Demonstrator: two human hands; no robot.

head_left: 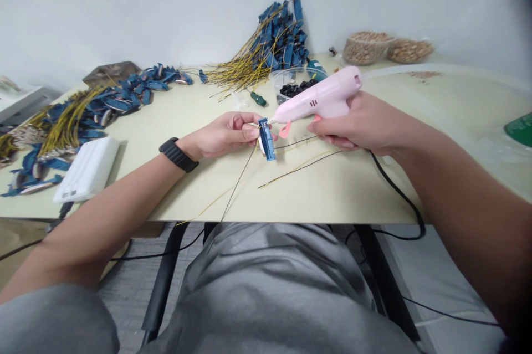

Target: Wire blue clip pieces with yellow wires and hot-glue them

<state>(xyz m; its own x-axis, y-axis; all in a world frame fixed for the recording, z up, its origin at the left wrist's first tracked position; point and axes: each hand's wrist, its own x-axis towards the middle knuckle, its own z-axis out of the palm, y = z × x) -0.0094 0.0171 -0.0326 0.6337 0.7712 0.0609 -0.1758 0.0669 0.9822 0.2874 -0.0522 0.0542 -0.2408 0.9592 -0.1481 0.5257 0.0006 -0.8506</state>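
Observation:
My left hand (229, 133) is closed in a pinch on a small blue part (266, 139) with thin yellow and black wires (236, 183) trailing down off the table edge. My right hand (361, 124) grips the handle of a pink glue gun (322, 98), fingers wrapped round it. The gun's nozzle points left and touches the top of the blue part. A black watch sits on my left wrist. The gun's black cord (397, 190) runs off the table's front edge.
Piles of blue parts with yellow wires lie at the left (83, 113) and at the back centre (276, 38). A white box (89, 168) sits front left. A clear tub of dark pieces (291, 85), a green screwdriver (258, 99) and two bags (386, 48) stand behind.

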